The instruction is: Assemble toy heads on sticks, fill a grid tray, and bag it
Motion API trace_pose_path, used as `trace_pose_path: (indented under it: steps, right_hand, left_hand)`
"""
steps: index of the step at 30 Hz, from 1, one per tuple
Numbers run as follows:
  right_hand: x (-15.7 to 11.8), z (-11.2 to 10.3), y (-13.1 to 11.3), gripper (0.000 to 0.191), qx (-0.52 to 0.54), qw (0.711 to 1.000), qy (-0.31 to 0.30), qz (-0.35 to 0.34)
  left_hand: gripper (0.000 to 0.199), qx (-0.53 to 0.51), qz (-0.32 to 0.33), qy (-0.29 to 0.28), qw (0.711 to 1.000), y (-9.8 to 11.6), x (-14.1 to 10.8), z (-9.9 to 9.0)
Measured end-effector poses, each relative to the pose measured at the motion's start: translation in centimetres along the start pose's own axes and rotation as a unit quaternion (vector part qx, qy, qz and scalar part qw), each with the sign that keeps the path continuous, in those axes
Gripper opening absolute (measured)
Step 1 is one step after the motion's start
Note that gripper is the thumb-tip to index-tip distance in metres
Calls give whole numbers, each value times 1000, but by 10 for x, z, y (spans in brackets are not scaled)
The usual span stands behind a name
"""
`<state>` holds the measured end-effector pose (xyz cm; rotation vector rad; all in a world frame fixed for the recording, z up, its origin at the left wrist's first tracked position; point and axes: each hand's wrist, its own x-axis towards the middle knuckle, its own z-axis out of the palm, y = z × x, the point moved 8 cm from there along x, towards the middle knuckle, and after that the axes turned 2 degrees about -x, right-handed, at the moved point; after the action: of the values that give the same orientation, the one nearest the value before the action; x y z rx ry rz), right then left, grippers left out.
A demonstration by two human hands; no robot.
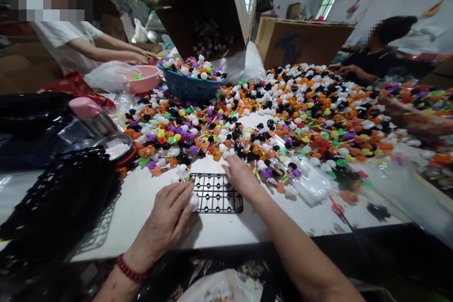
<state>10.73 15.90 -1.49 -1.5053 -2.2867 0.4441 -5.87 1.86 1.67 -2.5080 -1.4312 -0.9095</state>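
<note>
A black plastic grid rack lies flat on the white table in front of me. My left hand, with a red bead bracelet at the wrist, curls over the rack's left end. Its fingers and thumb close around a white round-headed toy piece, partly hidden. Another white piece with dark eyes shows just beyond those fingers. Over the rack's far right corner, my right hand reaches to the near edge of the pile of small colourful toy toppers. Its fingers are bent together; what they hold is hidden.
A stack of black racks lies at left, near a steel bowl. Behind stand a filled blue basket, a pink basin and a cardboard box. Clear bags and red-handled scissors lie right. Two people work opposite.
</note>
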Motion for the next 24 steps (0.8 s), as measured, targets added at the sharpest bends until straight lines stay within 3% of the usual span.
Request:
trace_pose_path:
  steps: [2,4,11,15,18,24]
  right_hand:
    - [10,-6,37,21,-117,991,10,69]
    - [19,-5,61,21,-157,982,-2,105]
    - [26,6,75,21,-147,981,8,129]
    - [11,5,66,23,-115,986,33,118]
    - [-3,12,42,15,-9,997,37,66]
    - [-24,58,-14,21,263,963,-59,32]
  left_hand:
    - [52,2,-1,1,1000,1,1,-1]
    - [52,0,-4,0,1000,3,1,-2]
    - [56,-11,-21,-2,1000,7,2,-6]
    - [58,-16,-28,-6,999,9,3,-9]
    - [56,-28,-41,1,999,7,3,-10]
    - [50,-84,-47,-5,995,4,-4,-3]
